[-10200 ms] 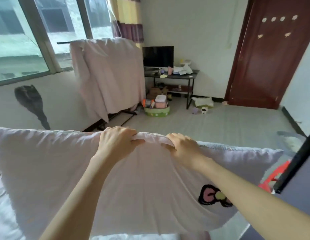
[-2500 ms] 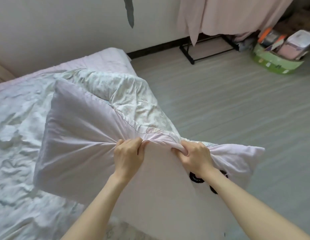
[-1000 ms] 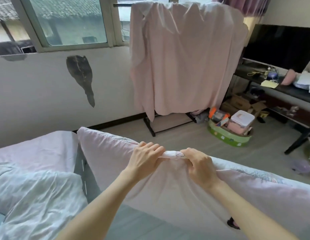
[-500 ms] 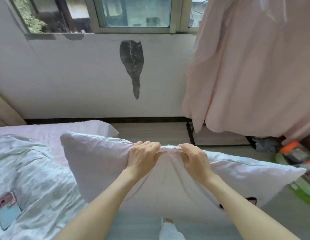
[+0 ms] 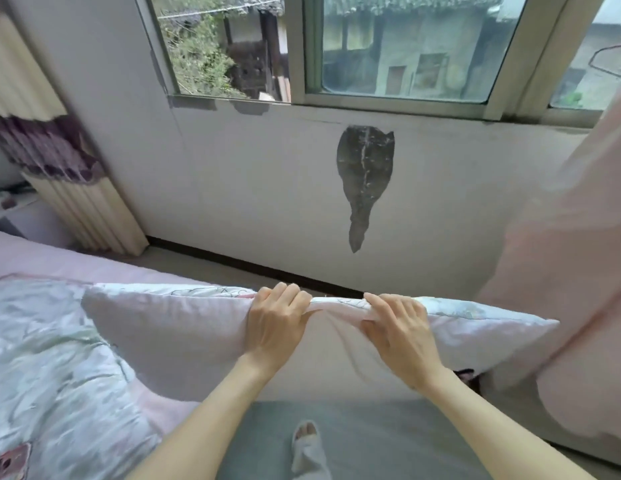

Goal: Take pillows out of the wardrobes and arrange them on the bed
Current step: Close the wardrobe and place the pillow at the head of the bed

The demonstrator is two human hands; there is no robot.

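I see the bed [image 5: 42, 265] to the left of my hands, its pink sheet smooth at the far edge and a pale, crumpled quilt [image 5: 52, 368] nearer me. A phone [image 5: 9, 464] lies on the quilt well below my left hand. Beyond the hands a white wall [image 5: 250, 188] carries a dark teardrop patch [image 5: 364, 174], with a window [image 5: 399, 46] above. A soft pink cloth [image 5: 562, 271] hangs to the right. My left hand [image 5: 276, 329] and right hand [image 5: 399, 332] are both clenched on the top seam of the puffy pale-pink pillow [image 5: 170, 337], which hangs upright over the grey floor [image 5: 388, 441] beside the bed.
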